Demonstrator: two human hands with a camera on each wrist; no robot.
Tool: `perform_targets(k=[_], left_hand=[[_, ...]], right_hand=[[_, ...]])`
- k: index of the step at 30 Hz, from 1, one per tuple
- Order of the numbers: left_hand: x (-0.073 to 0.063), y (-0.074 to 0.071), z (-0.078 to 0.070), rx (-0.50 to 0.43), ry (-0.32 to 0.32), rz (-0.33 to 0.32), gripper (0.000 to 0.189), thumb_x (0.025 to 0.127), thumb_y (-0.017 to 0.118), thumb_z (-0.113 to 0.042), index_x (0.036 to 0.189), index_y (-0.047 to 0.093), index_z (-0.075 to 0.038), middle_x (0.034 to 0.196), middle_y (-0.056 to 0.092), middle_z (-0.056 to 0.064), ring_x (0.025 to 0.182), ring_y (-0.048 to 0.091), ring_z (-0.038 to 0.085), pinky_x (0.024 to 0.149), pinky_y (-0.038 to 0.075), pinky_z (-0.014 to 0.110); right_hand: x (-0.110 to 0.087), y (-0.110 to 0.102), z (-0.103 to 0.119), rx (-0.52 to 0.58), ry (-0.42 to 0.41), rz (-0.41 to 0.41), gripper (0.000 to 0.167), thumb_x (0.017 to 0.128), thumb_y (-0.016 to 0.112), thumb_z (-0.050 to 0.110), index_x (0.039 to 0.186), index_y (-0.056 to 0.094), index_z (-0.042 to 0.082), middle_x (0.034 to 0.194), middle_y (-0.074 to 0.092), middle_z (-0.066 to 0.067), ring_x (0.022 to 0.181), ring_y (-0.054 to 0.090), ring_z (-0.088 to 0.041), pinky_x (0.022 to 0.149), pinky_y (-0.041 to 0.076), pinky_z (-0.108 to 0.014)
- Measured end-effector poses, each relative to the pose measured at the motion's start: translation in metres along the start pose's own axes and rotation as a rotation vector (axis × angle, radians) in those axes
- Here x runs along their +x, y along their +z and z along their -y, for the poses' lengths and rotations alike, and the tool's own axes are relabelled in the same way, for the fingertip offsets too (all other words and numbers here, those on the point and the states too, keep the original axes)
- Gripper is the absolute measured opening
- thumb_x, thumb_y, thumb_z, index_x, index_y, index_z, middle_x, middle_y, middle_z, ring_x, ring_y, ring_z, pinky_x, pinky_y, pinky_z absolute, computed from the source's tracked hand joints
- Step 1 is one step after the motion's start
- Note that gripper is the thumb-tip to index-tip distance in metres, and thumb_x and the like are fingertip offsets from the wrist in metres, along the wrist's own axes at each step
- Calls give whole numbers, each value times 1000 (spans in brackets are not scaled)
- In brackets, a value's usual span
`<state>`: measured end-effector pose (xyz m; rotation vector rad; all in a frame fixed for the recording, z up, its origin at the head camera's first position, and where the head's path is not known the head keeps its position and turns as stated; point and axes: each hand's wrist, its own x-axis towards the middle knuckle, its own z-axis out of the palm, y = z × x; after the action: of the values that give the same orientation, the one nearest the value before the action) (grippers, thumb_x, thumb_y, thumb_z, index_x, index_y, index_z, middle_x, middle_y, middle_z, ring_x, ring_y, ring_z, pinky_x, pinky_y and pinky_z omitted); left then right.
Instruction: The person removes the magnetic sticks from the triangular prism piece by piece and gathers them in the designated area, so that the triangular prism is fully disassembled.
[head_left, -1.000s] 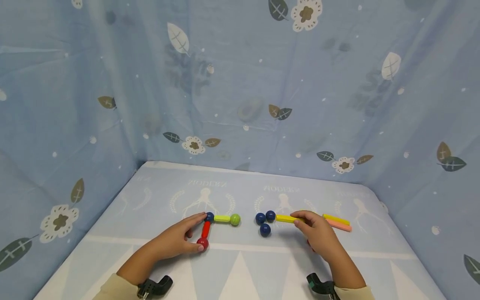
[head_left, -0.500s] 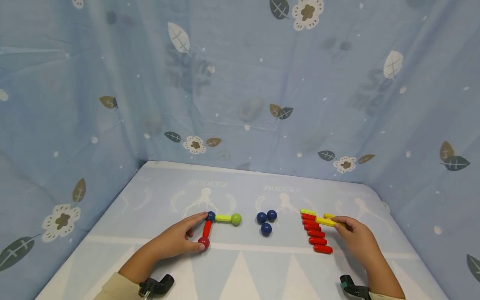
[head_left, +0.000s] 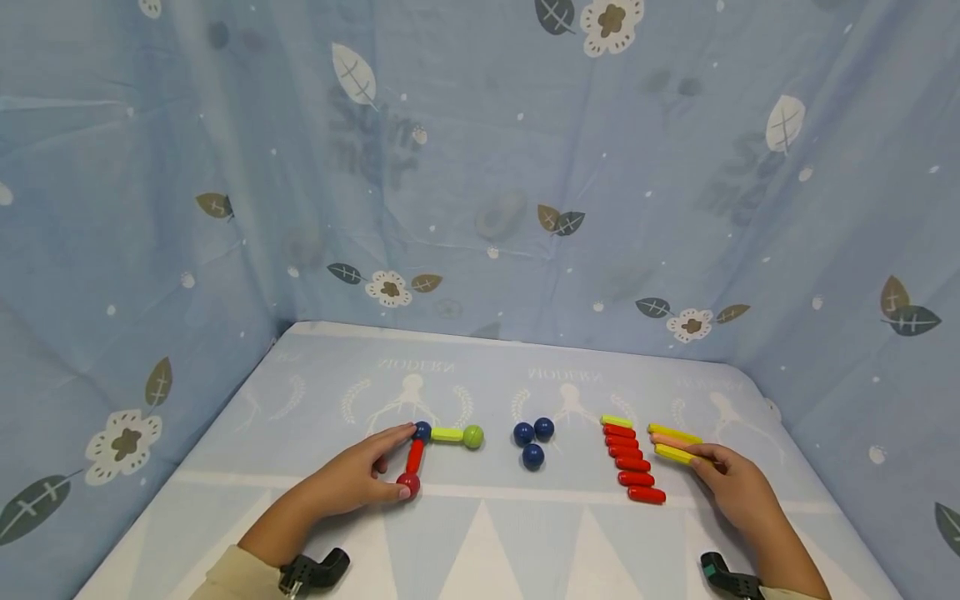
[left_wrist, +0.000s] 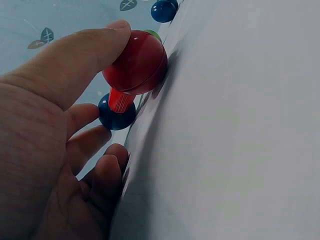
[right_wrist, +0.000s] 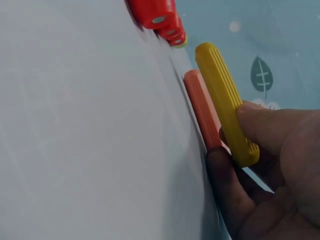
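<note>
In the head view my left hand (head_left: pixel 348 477) grips a joined set of magnetic balls and rods, thumb on the red ball (head_left: pixel 408 485) and a fingertip at the blue ball (head_left: pixel 422 432). A red rod (head_left: pixel 415 456) links those two, and a lime rod (head_left: pixel 447 435) runs from the blue ball to a green ball (head_left: pixel 473 436). My right hand (head_left: pixel 742 487) pinches a yellow rod (right_wrist: pixel 222 100) near one end, between thumb and fingers. Beside it lies an orange rod (right_wrist: pixel 202 107), and behind that another yellow rod (head_left: pixel 675 432).
Three loose blue balls (head_left: pixel 533 456) sit mid-table. Right of them, several red rods (head_left: pixel 630 463) lie in a column with a lime rod (head_left: pixel 616 421) at its far end. A patterned blue curtain (head_left: pixel 480 167) stands round the table's back and sides.
My right hand has carried the yellow rod from near the blue balls rightward, past the red rods, to beside the orange rod. My left hand stays on the joined set.
</note>
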<state>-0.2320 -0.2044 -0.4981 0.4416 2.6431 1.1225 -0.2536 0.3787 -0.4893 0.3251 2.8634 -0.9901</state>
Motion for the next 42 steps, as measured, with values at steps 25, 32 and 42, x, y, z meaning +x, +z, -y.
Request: perform_targets(k=[25,32,42], left_hand=[[0,0,0,4,9,-1,93,84,87,-47,162,39,-30,158,46,0,90,49,17,72,43,30],[1,0,0,9,15,-2,93,84,86,-48,162,39,-30,153,48,-1,90,49,17,72,43,30],[1,1,0,10,12,-1,92,84,87,-47,162,40,-28,148,50,-1,88,49,17,70,43,30]], right_hand=[[7,0,-9,-2,46,-5,49,107,61,29,148,54,5,160,36,-33,143,37,-54,110,37,-71],[6,-4,-10,-34,44,-29,48,105,63,27,149,54,8,162,34,-32,148,28,-57,111,27,-76],[2,0,-8,-16,26,-28,47,106,59,15,150,51,2,159,36,-34,145,31,-57,111,33,-73]])
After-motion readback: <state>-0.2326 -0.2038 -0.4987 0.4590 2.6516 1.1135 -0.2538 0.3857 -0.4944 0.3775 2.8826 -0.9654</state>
